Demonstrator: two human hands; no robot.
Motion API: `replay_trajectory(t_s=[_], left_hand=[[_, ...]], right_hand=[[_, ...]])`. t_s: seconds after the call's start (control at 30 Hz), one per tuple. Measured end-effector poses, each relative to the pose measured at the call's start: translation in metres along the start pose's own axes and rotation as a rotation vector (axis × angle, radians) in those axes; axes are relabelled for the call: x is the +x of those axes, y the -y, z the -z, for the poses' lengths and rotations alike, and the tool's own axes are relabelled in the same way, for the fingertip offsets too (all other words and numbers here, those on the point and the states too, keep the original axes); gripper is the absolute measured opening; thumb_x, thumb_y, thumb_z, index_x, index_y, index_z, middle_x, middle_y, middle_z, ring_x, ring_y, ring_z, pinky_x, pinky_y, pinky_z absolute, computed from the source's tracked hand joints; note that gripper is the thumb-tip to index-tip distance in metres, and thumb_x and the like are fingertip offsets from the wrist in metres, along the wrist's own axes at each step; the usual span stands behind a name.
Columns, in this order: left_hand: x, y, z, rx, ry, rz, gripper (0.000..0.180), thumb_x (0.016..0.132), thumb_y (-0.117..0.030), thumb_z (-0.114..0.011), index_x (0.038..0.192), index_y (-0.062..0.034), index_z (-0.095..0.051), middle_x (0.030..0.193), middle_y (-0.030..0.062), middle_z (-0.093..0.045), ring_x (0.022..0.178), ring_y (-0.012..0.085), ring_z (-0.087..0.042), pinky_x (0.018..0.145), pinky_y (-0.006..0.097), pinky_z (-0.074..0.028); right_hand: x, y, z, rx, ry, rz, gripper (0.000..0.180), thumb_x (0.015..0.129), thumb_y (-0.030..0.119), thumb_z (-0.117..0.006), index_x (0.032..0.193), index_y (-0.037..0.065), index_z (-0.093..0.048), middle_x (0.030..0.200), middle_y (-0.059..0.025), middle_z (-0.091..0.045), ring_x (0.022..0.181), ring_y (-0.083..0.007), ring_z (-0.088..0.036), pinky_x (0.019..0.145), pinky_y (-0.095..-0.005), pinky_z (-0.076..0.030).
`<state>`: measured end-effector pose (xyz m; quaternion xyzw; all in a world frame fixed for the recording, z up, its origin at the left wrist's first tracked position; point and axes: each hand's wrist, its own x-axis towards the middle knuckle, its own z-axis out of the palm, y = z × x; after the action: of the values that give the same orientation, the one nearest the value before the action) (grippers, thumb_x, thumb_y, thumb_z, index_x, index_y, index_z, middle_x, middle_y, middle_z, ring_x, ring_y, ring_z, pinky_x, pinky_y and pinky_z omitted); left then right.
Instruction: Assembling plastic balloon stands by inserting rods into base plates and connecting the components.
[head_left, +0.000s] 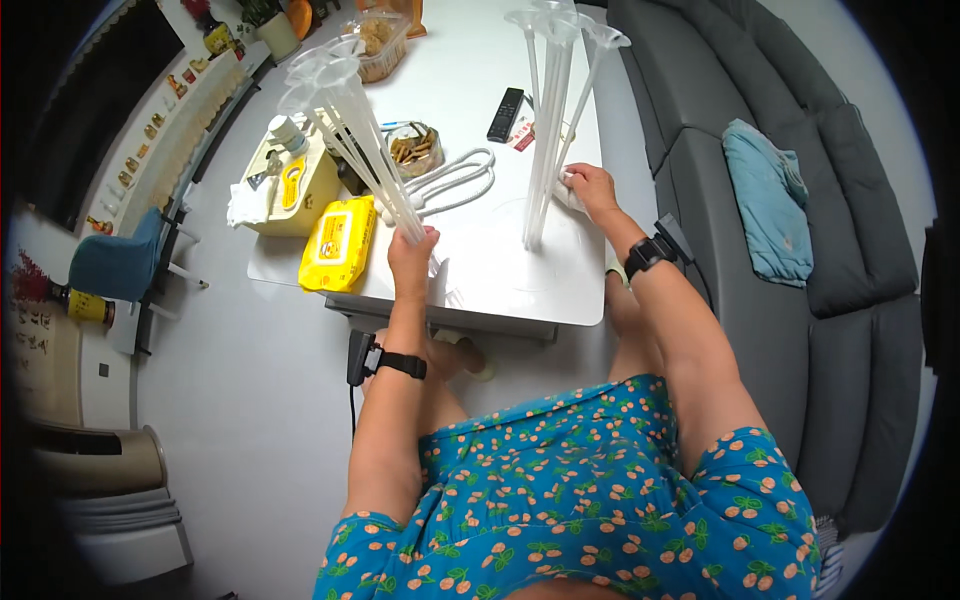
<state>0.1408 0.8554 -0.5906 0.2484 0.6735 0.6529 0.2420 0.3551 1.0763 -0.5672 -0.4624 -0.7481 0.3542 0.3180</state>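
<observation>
My left hand (408, 262) is closed round the lower ends of a bundle of clear plastic balloon sticks (372, 150), which fan out upward to flared cups and lean left over the table's front edge. A second group of balloon sticks (548, 150) stands almost upright on the white table (480, 265), a little left of my right hand. My right hand (592, 190) is at the table's right edge, its fingers pinched on a crumpled white wipe (568, 194). Part of the wipe is hidden by the fingers and the sticks.
Beside my left hand lies a yellow wipes pack (340, 245), with a cream organizer box (295, 190) behind it. A white cable (455, 185), a snack container (415, 150) and a black remote (506, 115) lie farther back. A grey sofa (700, 190) borders the right side.
</observation>
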Motion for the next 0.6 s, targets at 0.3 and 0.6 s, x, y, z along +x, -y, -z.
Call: replay_trajectory(t_s=[0.3,0.6], left_hand=[[0.019,0.009,0.009,0.126,0.061,-0.115,0.041,0.074,0.000,-0.067,0.113,0.0006,-0.053,0.101,0.0079,-0.060,0.092,0.0146,-0.057,0.079,0.025,-0.046],[0.020,-0.030,-0.016,0.088,-0.073,-0.387,0.049,0.071,-0.004,-0.073,0.112,-0.0026,-0.047,0.093,0.0069,-0.061,0.085,0.0164,-0.058,0.077,0.027,-0.046]], right_hand=[[-0.068,0.012,0.008,-0.261,0.006,0.518,0.055,0.072,0.003,-0.060,0.125,0.001,-0.046,0.125,-0.0201,-0.048,0.125,-0.0357,-0.037,0.104,-0.0392,-0.031],[-0.057,0.081,-0.012,0.479,0.060,0.243,0.069,0.065,0.013,-0.076,0.124,0.001,-0.042,0.116,-0.0159,-0.055,0.110,-0.0240,-0.051,0.092,-0.0331,-0.043]])
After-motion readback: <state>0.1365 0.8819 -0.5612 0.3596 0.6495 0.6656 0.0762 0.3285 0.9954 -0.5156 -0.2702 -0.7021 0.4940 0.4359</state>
